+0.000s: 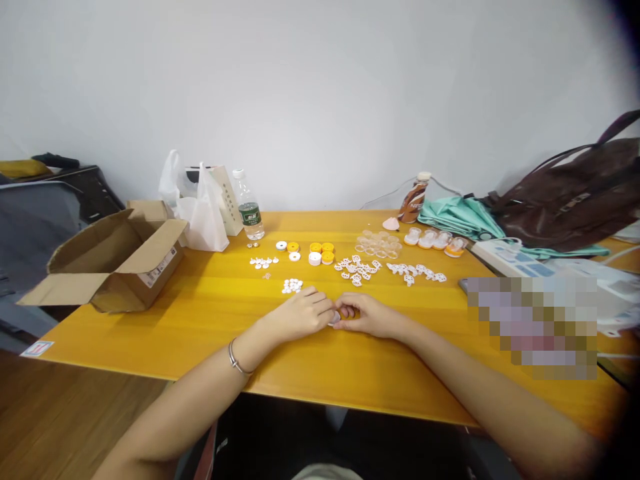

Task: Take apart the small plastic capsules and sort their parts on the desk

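Observation:
Both my hands meet over the near middle of the yellow table. Between their fingertips is a small clear round piece (335, 319), partly hidden by the fingers. My left hand (306, 312) is closed on its left side, and my right hand (367, 315) pinches its right side. Just beyond my left hand lie small white discs (292, 286). White openwork pieces (356, 269) are scattered past my right hand, with more white pieces (416, 272) to their right. Farther back sit yellow and white round parts (327, 256) and clear round cups (379, 245).
An open cardboard box (120, 260) stands at left, beside a white plastic bag (203, 217) and a water bottle (250, 210). Assembled clear-topped pieces (443, 240), a brown drink bottle (415, 200), a green cloth (455, 215), a power strip (513, 259) and a brown bag (570, 190) occupy the right.

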{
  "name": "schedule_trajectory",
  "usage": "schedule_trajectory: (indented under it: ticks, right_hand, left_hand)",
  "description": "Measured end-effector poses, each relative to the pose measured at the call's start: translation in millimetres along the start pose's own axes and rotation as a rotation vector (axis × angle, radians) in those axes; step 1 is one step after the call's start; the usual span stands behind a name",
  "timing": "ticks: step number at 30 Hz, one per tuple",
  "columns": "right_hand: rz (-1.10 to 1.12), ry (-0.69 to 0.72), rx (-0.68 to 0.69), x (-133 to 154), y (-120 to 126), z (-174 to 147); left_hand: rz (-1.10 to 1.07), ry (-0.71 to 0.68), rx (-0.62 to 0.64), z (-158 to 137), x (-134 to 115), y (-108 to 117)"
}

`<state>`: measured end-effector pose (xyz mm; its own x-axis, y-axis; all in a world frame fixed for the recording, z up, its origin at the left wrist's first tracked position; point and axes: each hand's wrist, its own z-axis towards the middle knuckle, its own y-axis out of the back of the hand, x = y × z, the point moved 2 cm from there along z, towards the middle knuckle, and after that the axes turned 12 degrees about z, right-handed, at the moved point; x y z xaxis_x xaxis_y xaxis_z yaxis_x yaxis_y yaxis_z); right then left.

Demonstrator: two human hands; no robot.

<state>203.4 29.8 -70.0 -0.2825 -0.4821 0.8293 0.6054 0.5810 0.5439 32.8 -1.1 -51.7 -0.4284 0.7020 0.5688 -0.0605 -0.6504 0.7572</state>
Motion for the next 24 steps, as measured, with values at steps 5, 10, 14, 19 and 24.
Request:
schedule_trajectory:
  ticks: [5, 10, 14, 19, 24]
  right_hand:
    - [-0.009, 0.001, -0.003, 0.1, 0.1, 0.0]
    - [-0.007, -0.002, -0.007, -1.3, -0.1, -0.1]
    - [-0.01, 0.002, -0.006, -1.2, -0.4, -0.3]
    - [-0.001, -0.004, 0.005, 0.8, 0.3, -0.9]
    - [0.005, -0.015, 0.007, 3.6, 0.7, -1.8]
  left_hand:
    - [-0.009, 0.004, -0.002, 0.1, 0.4, -1.7]
    - [-0.031, 0.024, -0.015, 0.9, 0.7, -2.9]
    - [-0.115, 0.08, -0.004, 0.6, 2.3, -5.0]
    - [-0.449, 0.261, 0.044, -1.5, 8.1, -8.1]
    - [-1.007, 0.565, 0.046, -4.5, 14.9, -17.7]
